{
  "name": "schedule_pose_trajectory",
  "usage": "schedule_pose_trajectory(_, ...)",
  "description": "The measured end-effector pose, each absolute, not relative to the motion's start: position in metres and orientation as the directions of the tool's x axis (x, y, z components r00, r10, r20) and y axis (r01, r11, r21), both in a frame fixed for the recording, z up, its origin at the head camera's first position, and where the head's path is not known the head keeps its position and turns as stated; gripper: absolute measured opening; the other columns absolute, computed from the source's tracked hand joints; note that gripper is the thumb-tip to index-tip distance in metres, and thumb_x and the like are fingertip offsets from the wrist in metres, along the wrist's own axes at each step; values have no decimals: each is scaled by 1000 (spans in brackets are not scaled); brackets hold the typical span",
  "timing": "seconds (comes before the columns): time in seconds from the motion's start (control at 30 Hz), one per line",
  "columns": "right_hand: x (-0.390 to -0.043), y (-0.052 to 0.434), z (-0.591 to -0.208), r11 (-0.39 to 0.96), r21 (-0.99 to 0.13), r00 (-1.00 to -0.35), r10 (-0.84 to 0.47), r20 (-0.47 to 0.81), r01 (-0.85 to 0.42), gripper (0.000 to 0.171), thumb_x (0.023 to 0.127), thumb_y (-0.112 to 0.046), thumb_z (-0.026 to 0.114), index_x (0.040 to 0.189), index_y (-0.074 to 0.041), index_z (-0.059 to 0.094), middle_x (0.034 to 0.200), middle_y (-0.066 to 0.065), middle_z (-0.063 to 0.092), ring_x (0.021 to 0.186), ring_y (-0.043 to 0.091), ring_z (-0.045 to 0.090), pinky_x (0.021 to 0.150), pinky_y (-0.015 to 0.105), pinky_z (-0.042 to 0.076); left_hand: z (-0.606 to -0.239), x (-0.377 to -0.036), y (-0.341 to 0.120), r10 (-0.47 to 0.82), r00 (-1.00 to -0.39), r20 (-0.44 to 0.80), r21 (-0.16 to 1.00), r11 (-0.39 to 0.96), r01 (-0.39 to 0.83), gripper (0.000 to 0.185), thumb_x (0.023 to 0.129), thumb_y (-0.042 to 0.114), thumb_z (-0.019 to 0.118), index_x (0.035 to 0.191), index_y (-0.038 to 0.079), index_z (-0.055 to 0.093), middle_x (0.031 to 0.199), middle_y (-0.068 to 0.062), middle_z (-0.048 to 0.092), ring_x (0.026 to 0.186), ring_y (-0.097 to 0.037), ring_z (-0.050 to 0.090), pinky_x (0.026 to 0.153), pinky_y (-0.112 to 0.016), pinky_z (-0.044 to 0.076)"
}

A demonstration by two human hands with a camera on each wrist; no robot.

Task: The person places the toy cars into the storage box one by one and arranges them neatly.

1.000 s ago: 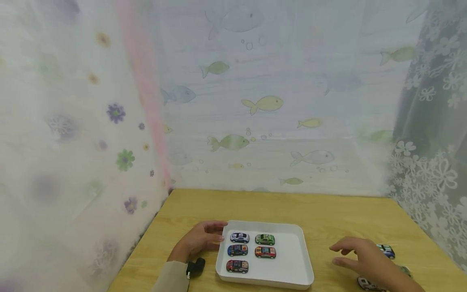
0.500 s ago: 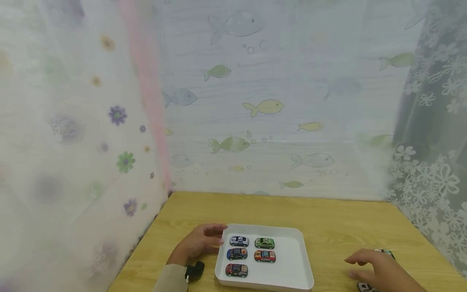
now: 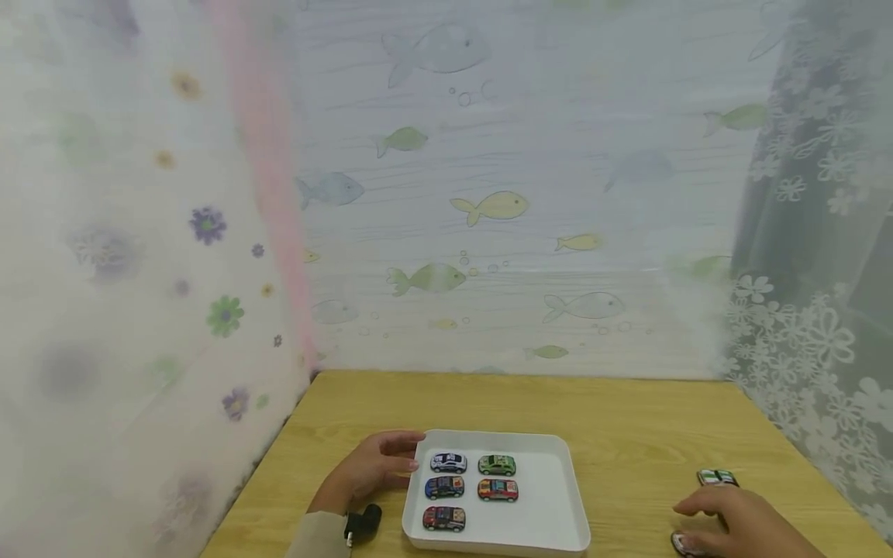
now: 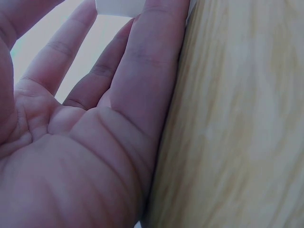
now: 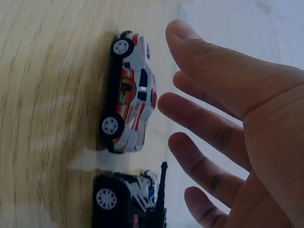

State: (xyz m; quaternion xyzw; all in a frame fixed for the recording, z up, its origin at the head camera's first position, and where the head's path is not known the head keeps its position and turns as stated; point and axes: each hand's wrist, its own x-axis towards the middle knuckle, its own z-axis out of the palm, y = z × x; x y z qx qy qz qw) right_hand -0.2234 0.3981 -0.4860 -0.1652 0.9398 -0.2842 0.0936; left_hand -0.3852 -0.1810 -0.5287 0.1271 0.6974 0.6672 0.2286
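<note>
My left hand (image 3: 371, 470) rests on the table against the left side of a white tray (image 3: 544, 496), its fingertips at the rim. In the left wrist view its fingers (image 4: 149, 61) stretch out fairly straight towards the tray. At the right, my right hand (image 3: 739, 525) hovers over a toy car and partly covers it. The right wrist view shows this white toy car with red and orange markings (image 5: 130, 97) standing on the table, the spread fingertips just above it. A dark toy vehicle with a black rod (image 5: 121, 199) stands beside it.
Inside the tray, several toy cars stand in two columns, among them a green car (image 3: 497, 465) and a dark red car (image 3: 444, 518). A green and white car (image 3: 717, 477) sits beyond my right hand. A black object (image 3: 364, 523) is at my left wrist. Printed curtains surround the table.
My right hand has moved right and down, coming over the white car, and uncovers the green and white one. The left hand stays at the tray. The head view shifts slightly.
</note>
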Motion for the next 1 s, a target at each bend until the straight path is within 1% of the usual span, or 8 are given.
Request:
schedule_pose_trajectory(0.23, -224, 406, -492, 788, -516, -905, -422, -55, -336, 32, 92, -35, 78, 114, -11, 78, 106, -5, 77, 91, 0, 68, 69, 23, 57, -529, -384, -183, 482, -863, -151, 988, 88, -124, 59, 91, 9, 79, 146, 10, 59, 146, -16, 59, 126, -28, 63, 96, -46, 61)
schedule_pose_trajectory(0.33, -224, 411, -495, 797, -494, -903, -426, -52, -348, 33, 90, -36, 79, 113, -13, 78, 105, -9, 76, 92, 0, 67, 70, 25, 57, -529, -384, -183, 477, -865, -156, 987, 95, -126, 58, 90, 9, 79, 145, 11, 60, 147, -15, 59, 126, -27, 63, 96, -45, 61)
schedule_pose_trajectory(0.4, -224, 413, -496, 802, -485, -902, -428, -60, -349, 33, 89, -35, 80, 114, -14, 78, 107, -9, 76, 94, 2, 67, 72, 32, 60, -528, -385, -183, 478, -864, -157, 987, 96, -126, 58, 91, 9, 79, 145, 11, 60, 147, -15, 59, 126, -27, 63, 96, -45, 61)
schedule_pose_trajectory(0.47, -223, 415, -497, 797, -493, -898, -435, -67, -349, 32, 89, -35, 81, 115, -16, 79, 107, -10, 75, 94, 3, 66, 71, 33, 59, -528, -385, -184, 481, -863, -154, 988, 92, -125, 58, 91, 9, 79, 145, 11, 59, 147, -15, 58, 126, -27, 63, 96, -45, 61)
schedule_pose_trajectory(0.57, -223, 417, -499, 775, -513, -887, -458, -55, -368, 29, 90, -34, 80, 114, -19, 79, 105, -13, 74, 91, -1, 64, 68, 30, 57, -528, -385, -184, 489, -860, -145, 989, 84, -119, 57, 92, 9, 78, 146, 10, 59, 148, -15, 57, 126, -28, 62, 96, -45, 61)
schedule_pose_trajectory(0.63, -223, 418, -501, 760, -522, -880, -473, -36, -387, 27, 90, -34, 80, 113, -20, 79, 103, -16, 74, 88, -5, 61, 65, 23, 52, -528, -385, -184, 493, -858, -142, 990, 82, -117, 57, 92, 9, 78, 146, 11, 59, 148, -15, 57, 127, -28, 62, 96, -45, 61)
schedule_pose_trajectory(0.9, -226, 423, -505, 683, -531, -822, -567, 46, -501, 22, 92, -21, 78, 114, -19, 79, 103, -15, 74, 89, -9, 59, 62, 23, 52, -528, -385, -182, 486, -861, -147, 989, 93, -116, 57, 91, 10, 79, 145, 12, 60, 147, -15, 59, 127, -27, 62, 96, -45, 61)
schedule_pose_trajectory(1.0, -228, 423, -505, 662, -553, -812, -583, 44, -506, 22, 92, -19, 78, 114, -17, 80, 103, -13, 75, 90, -9, 60, 63, 23, 54, -528, -386, -182, 484, -862, -149, 988, 100, -115, 58, 90, 11, 80, 145, 13, 60, 146, -14, 59, 126, -27, 62, 96, -44, 61)
